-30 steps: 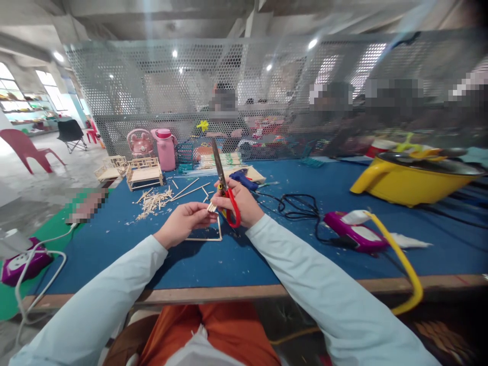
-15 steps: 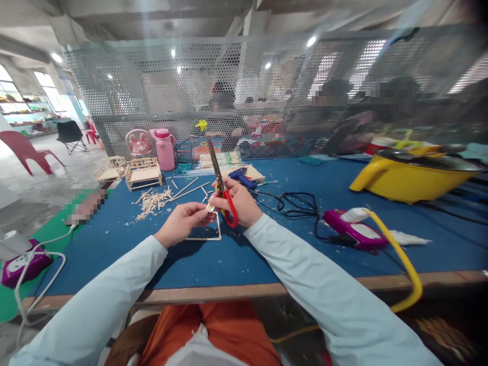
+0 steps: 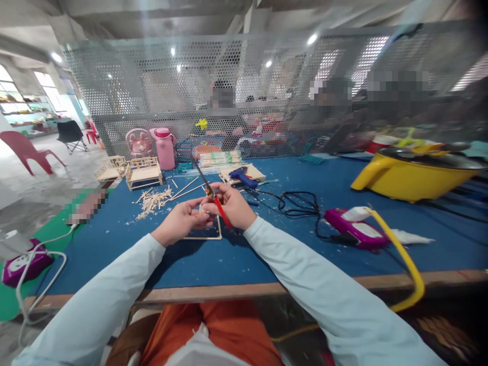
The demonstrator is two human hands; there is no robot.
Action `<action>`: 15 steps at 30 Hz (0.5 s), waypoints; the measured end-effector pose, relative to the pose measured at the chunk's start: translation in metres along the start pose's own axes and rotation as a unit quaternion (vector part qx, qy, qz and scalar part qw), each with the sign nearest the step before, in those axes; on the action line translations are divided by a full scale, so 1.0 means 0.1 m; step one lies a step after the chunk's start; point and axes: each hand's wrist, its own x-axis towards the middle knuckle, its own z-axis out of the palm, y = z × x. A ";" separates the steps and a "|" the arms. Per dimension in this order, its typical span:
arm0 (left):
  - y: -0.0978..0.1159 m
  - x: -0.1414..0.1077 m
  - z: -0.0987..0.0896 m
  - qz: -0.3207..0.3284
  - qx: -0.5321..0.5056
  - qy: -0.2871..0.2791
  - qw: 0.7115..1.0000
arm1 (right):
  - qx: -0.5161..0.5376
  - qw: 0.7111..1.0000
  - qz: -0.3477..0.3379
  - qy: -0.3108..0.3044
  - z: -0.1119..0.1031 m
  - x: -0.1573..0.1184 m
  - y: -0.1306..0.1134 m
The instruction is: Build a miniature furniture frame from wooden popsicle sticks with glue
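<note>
My left hand (image 3: 179, 221) is closed, pinching a small bunch of short pale wooden sticks (image 3: 201, 209) between its fingertips. My right hand (image 3: 233, 207) is wrapped round a pair of red-handled scissors (image 3: 221, 212), whose dark blades point up and away to the left. Its thumb and fingertips also meet the little sticks, so both hands touch them. Below the hands, a thin wooden frame (image 3: 206, 238) lies on the blue tabletop (image 3: 183, 272), partly covered by my fingers. Just beyond my left hand is a heap of cut stick pieces (image 3: 154, 202).
Small wooden chair models (image 3: 144, 174) and a pink jug (image 3: 164, 150) stand at the back left. A blue glue gun (image 3: 243, 177) lies behind my right hand, its black cable (image 3: 299, 203) coiled rightward. Farther right are a purple power strip (image 3: 356, 230) and a yellow pan (image 3: 412, 178). People sit behind the mesh screen.
The scissors have tilted farther left and lower in my right hand. Both hands have shifted slightly left, and the small sticks have turned more upright between the fingertips.
</note>
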 end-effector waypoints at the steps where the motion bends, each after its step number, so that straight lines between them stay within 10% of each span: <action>1: 0.01 0.00 -0.01 -0.002 -0.005 0.017 1.000 | 0.001 1.000 -0.009 0.017 -0.01 0.01 0.00; 15: 0.02 0.01 -0.04 -0.047 -0.130 -0.009 0.990 | -0.269 0.942 -0.199 0.020 0.04 -0.08 -0.04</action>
